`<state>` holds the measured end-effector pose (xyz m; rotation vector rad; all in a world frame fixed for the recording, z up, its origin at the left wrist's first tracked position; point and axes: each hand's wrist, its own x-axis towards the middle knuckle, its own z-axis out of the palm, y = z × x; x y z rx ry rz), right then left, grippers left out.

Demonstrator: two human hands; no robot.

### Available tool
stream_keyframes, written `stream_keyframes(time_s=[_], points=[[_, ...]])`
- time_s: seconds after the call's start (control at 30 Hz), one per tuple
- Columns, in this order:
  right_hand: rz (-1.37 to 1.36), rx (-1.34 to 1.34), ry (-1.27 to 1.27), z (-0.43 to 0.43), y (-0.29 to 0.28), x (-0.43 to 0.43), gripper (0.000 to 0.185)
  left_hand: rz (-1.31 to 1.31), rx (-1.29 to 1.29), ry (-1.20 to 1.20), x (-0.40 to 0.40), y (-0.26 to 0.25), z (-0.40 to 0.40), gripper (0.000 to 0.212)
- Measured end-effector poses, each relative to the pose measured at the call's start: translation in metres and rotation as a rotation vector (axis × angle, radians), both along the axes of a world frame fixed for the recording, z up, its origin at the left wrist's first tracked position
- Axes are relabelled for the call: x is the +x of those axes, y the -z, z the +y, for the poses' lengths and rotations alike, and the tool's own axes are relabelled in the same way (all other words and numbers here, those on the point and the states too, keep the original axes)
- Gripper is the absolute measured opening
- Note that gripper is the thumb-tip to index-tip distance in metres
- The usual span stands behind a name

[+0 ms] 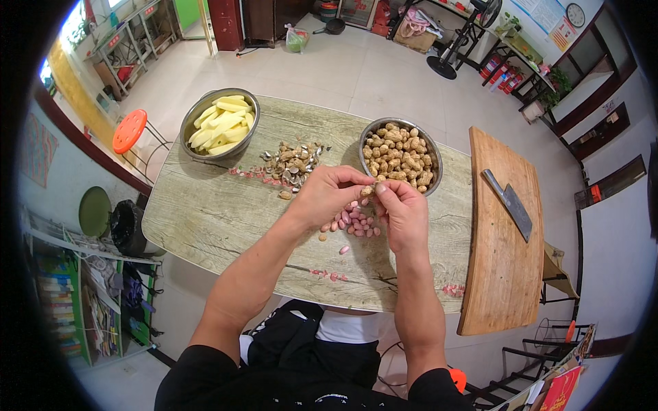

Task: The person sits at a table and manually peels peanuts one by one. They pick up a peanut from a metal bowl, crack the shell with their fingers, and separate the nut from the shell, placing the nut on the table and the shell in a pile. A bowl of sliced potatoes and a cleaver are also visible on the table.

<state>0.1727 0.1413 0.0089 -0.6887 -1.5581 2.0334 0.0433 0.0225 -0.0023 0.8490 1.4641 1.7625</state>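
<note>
Between the fingertips of my left hand (331,194) and my right hand (403,208) is a peanut in its shell (367,190), gripped from both sides. Just beyond them stands a steel bowl (439,163) filled with unshelled peanuts (398,149). Pink shelled peanut kernels (355,222) lie loose on the table under and in front of my hands, one of them apart from the rest. A heap of broken peanut shells (294,160) sits beyond my left hand, partly hidden by it.
A metal bowl (255,123) of peeled, cut yellow pieces (223,123) stands at the wood-patterned table's (205,216) far left. At right, a cleaver (509,205) lies on a thick wooden cutting board (493,287). An orange stool (129,131) stands left of the table.
</note>
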Motion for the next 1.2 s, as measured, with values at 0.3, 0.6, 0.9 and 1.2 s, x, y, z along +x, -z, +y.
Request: stream_keyframes(time_s=[0.3, 0.6, 0.9, 1.2], points=[[-0.014, 0.120, 0.056, -0.008, -0.005, 0.000, 0.009, -0.090, -0.020, 0.025, 0.004, -0.010, -0.002, 0.018], [-0.022, 0.107, 0.050, -0.007, -0.003, 0.000, 0.010, -0.165, -0.047, 0.031, 0.004, -0.011, -0.004, 0.022], [0.004, -0.020, 0.012, -0.007, -0.007, -0.002, 0.011, -0.186, -0.036, -0.023, 0.001, -0.007, -0.003, 0.021], [-0.320, 0.444, -0.141, -0.008, -0.013, 0.003, 0.010, -0.376, -0.125, -0.067, -0.011, -0.004, -0.004, 0.020]])
